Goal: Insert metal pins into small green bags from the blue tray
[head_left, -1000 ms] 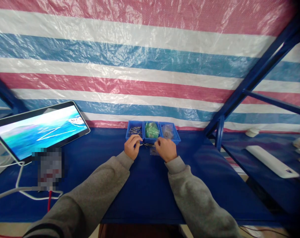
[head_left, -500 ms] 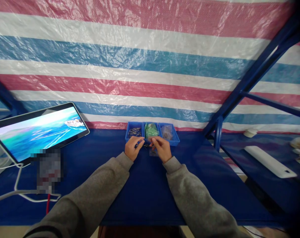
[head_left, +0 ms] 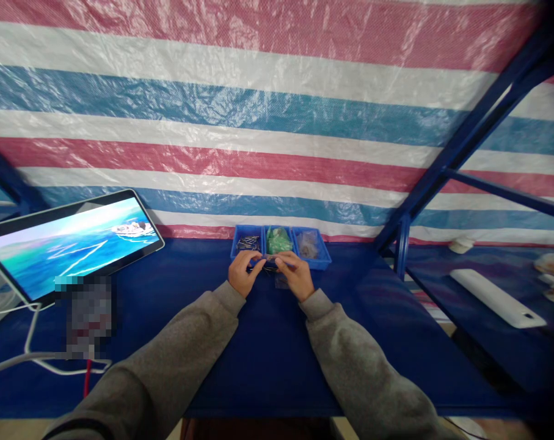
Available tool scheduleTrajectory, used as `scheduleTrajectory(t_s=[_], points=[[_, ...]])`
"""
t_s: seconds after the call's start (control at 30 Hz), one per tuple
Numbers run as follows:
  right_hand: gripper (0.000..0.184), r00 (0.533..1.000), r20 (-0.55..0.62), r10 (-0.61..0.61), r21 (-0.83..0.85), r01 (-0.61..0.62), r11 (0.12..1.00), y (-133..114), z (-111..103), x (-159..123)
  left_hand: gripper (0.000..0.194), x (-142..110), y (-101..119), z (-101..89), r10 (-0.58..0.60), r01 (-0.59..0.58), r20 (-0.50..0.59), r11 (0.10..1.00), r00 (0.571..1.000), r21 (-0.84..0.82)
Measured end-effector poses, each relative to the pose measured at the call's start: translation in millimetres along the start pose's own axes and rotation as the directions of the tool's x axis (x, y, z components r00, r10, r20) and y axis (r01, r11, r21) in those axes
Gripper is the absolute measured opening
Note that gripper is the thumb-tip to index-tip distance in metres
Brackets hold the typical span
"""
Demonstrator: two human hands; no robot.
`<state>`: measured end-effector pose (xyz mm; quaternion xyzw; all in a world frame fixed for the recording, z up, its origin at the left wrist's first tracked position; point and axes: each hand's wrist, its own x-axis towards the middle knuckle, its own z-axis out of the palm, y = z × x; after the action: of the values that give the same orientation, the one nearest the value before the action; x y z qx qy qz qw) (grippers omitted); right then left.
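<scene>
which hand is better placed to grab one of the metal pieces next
Left, probably: the left hand is nearer the metal pieces in the left bin; the right hand sits before the other two bins.

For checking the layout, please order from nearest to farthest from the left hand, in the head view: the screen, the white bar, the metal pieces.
1. Metal pieces: left blue compartment, just beyond the left hand.
2. Screen: left side.
3. White bar: far right.

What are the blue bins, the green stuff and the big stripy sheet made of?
Bins: probably plastic, smooth with a slight shine.
Green stuff: maybe thin plastic film, because it looks crinkled and glossy.
Stripy sheet: likely woven plastic, with shiny wrinkles.
</scene>
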<state>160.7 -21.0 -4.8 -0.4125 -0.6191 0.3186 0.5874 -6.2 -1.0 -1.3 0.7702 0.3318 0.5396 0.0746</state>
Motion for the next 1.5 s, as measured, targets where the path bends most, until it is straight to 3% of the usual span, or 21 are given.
scheduleTrajectory(t_s=[0.3,0.43,0.63,0.77,1.1,1.37,1.5], points=[[0.022,0.998,-0.021,-0.053,-0.156,0.049,0.987,-5.6,-2.7,-1.1,0.007,-0.2,1.2,0.6,0.094,-0.094,0.013,0.996,0.995,-0.008],[0.03,0.992,-0.021,-0.126,-0.248,0.117,0.962,-11.6,-7.2,-0.2,0.008,-0.5,2.7,0.8,0.087,-0.088,0.034,0.996,0.996,0.019],[0.011,0.98,0.005,-0.198,-0.366,0.186,0.912,-12.8,-8.7,0.5,0.007,-1.5,4.2,-0.6,0.093,-0.094,0.029,0.995,0.995,0.041],[0.012,0.98,0.102,-0.171,-0.359,0.197,0.912,-14.1,-6.6,-1.4,0.008,-0.2,6.0,-3.0,0.131,-0.131,0.01,0.991,0.991,0.029],[0.011,0.964,0.165,-0.21,-0.357,0.257,0.898,-23.7,-2.8,-3.2,0.014,-3.3,1.0,-2.3,0.226,-0.226,0.026,0.974,0.974,0.025],[0.012,0.97,0.132,-0.204,-0.318,0.236,0.918,-24.3,-3.6,-3.2,0.013,-1.5,2.3,-3.2,0.162,-0.162,-0.016,0.987,0.987,0.008],[0.014,0.979,0.085,-0.184,-0.276,0.201,0.94,-20.9,-6.0,-1.5,0.013,0.2,3.2,-3.9,0.114,-0.114,0.028,0.993,0.993,-0.008]])
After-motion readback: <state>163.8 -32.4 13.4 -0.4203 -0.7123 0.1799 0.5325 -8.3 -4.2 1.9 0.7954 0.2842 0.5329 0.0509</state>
